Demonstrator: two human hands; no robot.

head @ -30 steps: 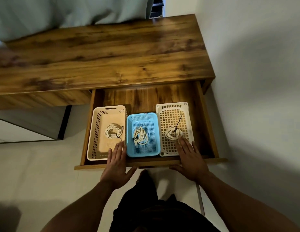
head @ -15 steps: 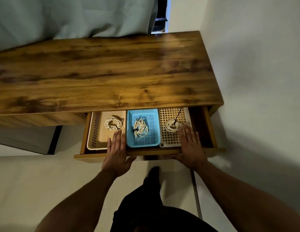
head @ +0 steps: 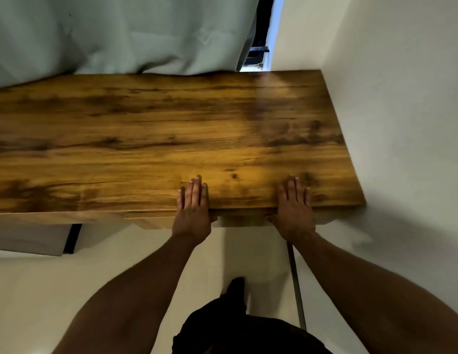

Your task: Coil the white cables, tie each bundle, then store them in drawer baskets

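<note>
Now both palms lying flat and open, left hand point(head: 192, 213) and right hand point(head: 295, 210) pressing drawer front point(head: 239, 219) at lower centre under desk point(head: 146, 139), gripping nothing, cables hidden from view.

A wooden desk point(head: 151, 139) with dark-streaked grain spans the frame's middle from the left edge to the wall at right. On its near edge, lower centre, a left hand point(head: 193, 210) and right hand point(head: 294, 209) lie flat, fingers spread.
</note>
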